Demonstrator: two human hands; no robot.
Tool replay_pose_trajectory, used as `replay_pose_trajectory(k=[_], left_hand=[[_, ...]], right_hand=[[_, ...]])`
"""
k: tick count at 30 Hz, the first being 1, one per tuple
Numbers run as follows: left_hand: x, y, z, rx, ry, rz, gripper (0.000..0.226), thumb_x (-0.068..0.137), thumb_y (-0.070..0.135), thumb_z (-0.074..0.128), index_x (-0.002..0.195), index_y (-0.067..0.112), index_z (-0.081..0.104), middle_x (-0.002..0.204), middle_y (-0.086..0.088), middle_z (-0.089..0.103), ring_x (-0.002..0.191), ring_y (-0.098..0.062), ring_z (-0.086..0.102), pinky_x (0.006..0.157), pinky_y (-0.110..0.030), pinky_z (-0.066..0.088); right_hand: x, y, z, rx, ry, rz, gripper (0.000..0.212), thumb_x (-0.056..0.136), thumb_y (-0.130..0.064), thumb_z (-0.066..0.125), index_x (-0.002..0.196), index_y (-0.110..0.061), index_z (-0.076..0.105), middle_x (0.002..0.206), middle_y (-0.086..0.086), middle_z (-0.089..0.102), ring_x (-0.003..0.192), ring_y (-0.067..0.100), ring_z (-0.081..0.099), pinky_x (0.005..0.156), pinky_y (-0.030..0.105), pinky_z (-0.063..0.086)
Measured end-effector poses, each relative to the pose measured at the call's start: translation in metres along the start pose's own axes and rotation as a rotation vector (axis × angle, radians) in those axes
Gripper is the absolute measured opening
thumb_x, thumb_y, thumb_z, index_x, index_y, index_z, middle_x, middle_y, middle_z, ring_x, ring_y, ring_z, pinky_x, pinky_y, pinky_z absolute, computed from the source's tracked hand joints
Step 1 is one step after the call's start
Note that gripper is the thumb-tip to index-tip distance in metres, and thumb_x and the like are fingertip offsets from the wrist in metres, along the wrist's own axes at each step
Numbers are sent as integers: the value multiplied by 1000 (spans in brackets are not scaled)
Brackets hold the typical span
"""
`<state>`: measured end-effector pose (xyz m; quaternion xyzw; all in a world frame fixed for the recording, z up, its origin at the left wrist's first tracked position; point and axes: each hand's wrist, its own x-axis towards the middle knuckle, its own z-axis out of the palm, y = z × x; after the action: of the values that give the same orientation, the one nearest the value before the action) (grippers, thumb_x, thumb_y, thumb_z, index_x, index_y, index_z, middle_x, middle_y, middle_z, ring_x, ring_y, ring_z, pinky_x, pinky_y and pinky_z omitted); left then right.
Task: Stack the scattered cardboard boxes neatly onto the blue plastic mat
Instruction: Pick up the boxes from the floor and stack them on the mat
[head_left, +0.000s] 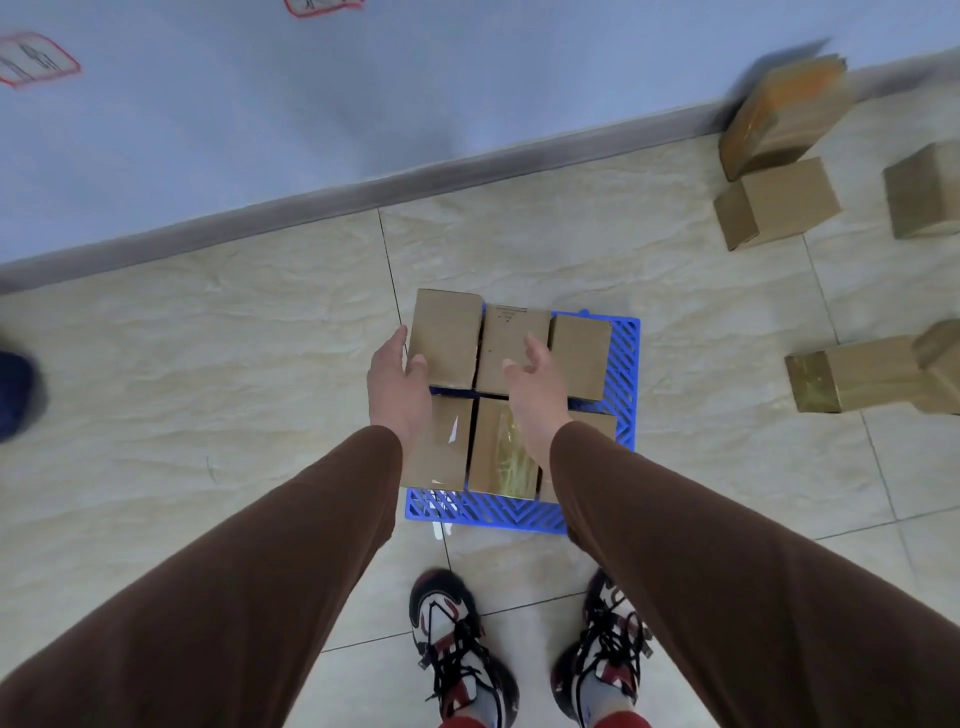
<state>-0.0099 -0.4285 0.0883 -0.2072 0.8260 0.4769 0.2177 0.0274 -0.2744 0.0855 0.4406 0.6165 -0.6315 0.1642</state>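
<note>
Left hand: left hand (396, 384) on the far-left brown cardboard box (447, 339), thumb on its near-left corner, fingers running along its left side; looks like a light hold on that edge, grip strength cannot tell.
Right hand: right hand (535, 379) above the middle of the stack, fingers loosely spread and slightly curled, holding nothing.
Sleeves: both arms in brown long sleeves (291, 561).
Mat: blue plastic lattice mat (626, 374) on the beige tiled floor (208, 374), near the middle, bare strips showing at its right and near edges.
Boxes on mat: far row of three, far-left box overhanging the left edge, plain middle brown box (511, 340), right brown box (579, 356); near row partly hidden by arms, includes a taped brown box (501, 452).
Scattered boxes: several more brown cardboard boxes (776, 208) on the floor far right, well apart from the mat; one blurred against the grey skirting.
Feet: red-white-black laced sneakers (457, 649) just near the mat.
Wall: pale blue wall (260, 104) far side.
</note>
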Motion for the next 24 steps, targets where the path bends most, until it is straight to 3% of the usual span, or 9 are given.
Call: replay_pose_trajectory(k=[1,4,7,9,12,17,19,21,24], left_hand=[[-11,8,2,0,-2,8,51,104,18,41,155,26,36,159,4,33,146,-13,33,114,-25,26],[-45,32,12,29,-45,63,50,104,16,41,154,24,37,159,1,34,147,-15,33,119,-29,25],[-81,57,30,68,-86,93,50,105,17,42,154,21,37,160,0,34,147,-16,31,120,-29,23],[-105,74,49,65,-115,99,50,105,18,43,154,19,37,160,0,34,147,-15,31,119,-27,22],[-136,98,85,65,-171,128,52,103,21,47,154,21,38,160,1,34,147,-15,33,123,-37,24],[-186,128,165,97,-190,151,56,99,23,58,152,19,41,157,-1,40,145,-15,36,121,-35,30],[-209,138,199,62,-191,117,60,97,25,63,152,21,41,156,0,40,141,-10,38,111,-25,39],[-231,148,230,33,-193,91,63,94,27,68,152,22,41,155,3,41,140,-8,40,104,-18,38],[-257,162,272,19,-197,61,68,92,27,70,152,20,40,158,2,39,146,-13,37,120,-35,31]], right_hand=[[-8,-5,-11,4,9,-15,58,100,-22,53,154,-33,34,149,-7,46,126,9,53,90,18,39],[-34,-18,-46,12,56,-66,56,96,-27,58,149,-31,41,141,-6,49,109,5,54,82,17,39],[-58,-27,-92,30,121,-102,55,94,-27,61,146,-24,46,144,-3,51,125,13,50,104,32,42],[-71,-30,-127,60,161,-101,53,93,-27,63,143,-22,50,142,-2,54,127,14,52,110,38,42],[-85,-25,-180,86,219,-112,49,93,-28,64,140,-22,52,136,-3,57,122,12,54,102,30,44],[-92,-6,-275,152,248,-81,49,92,-28,65,140,-23,52,129,-7,52,122,10,50,98,26,39],[-92,1,-319,152,239,-71,48,92,-29,66,139,-22,53,128,-5,53,119,10,51,98,26,39],[-94,7,-364,153,230,-54,47,92,-29,65,138,-22,55,127,-4,55,118,10,51,99,27,40],[-92,9,-425,143,223,-33,45,93,-31,65,136,-22,56,129,-6,55,122,11,51,99,29,40]])
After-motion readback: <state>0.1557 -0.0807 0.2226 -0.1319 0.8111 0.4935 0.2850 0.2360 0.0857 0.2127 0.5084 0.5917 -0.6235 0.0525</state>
